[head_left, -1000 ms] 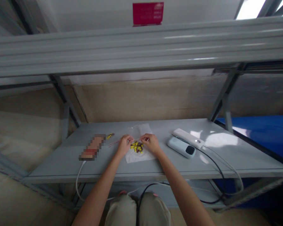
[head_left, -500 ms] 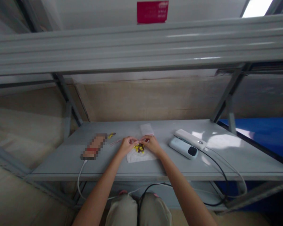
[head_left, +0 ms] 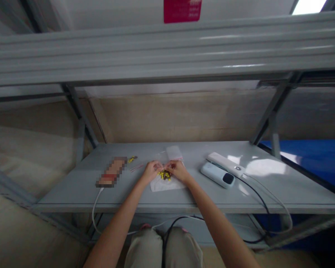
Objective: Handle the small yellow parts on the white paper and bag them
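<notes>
My left hand [head_left: 153,169] and my right hand [head_left: 178,169] meet at the middle of the shelf, fingers bent and tips pinched close together. Between them a thin, see-through plastic bag [head_left: 160,155] shows faintly, its edge reaching just beyond the fingers. Right under the fingertips lies a small heap of yellow and brown pieces [head_left: 164,175], too small to name. The heap rests on a white sheet or pouch [head_left: 159,186]. Behind my right hand sits a stack of clear bags [head_left: 173,152] with a reddish line along one edge.
A blurred-out phone-like object [head_left: 112,172] with a white cable lies left, near a few yellow and brown pieces [head_left: 132,159]. Thin strips [head_left: 136,168] lie beside my left hand. At right are a light-blue device [head_left: 216,174] and a white bar [head_left: 223,163] with cables.
The see-through plastic now shows beyond my fingertips, where it was not visible before. Both hands stay in nearly the same place. The camera view has shifted slightly.
</notes>
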`<state>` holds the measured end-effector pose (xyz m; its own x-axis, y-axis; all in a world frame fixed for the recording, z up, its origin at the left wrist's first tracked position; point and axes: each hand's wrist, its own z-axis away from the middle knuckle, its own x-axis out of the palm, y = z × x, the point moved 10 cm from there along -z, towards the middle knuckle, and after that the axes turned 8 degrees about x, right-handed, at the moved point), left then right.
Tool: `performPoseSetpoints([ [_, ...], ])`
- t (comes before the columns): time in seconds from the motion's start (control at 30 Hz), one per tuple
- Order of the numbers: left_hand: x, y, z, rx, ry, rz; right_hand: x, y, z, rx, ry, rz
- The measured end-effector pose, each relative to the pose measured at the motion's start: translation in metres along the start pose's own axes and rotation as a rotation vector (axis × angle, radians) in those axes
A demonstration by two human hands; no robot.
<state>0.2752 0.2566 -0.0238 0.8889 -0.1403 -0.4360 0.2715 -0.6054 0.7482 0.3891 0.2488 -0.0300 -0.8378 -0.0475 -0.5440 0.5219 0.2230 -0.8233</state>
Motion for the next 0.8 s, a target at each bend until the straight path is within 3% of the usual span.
performPoseSetpoints([
  [0.17,-0.012,-0.002,-0.002,-0.051,0.105,-0.059,-0.012,0.003,-0.006,-0.022,0.056,-0.179],
  [0.27,-0.022,0.01,0.0,-0.009,0.147,-0.169,-0.025,0.015,-0.011,0.007,0.136,-0.222],
  [0.4,-0.049,0.026,0.012,0.019,0.224,-0.68,-0.049,0.045,-0.015,0.168,0.291,-0.166],
  [0.53,-0.079,0.01,0.03,-0.23,0.292,-1.064,-0.068,0.058,-0.007,0.29,0.419,-0.07],
  [0.67,-0.076,-0.006,0.031,-0.281,0.183,-1.117,-0.067,0.06,-0.001,0.399,0.426,0.071],
  [0.8,-0.073,-0.011,0.03,-0.298,0.158,-1.045,-0.064,0.06,-0.001,0.394,0.435,0.144],
])
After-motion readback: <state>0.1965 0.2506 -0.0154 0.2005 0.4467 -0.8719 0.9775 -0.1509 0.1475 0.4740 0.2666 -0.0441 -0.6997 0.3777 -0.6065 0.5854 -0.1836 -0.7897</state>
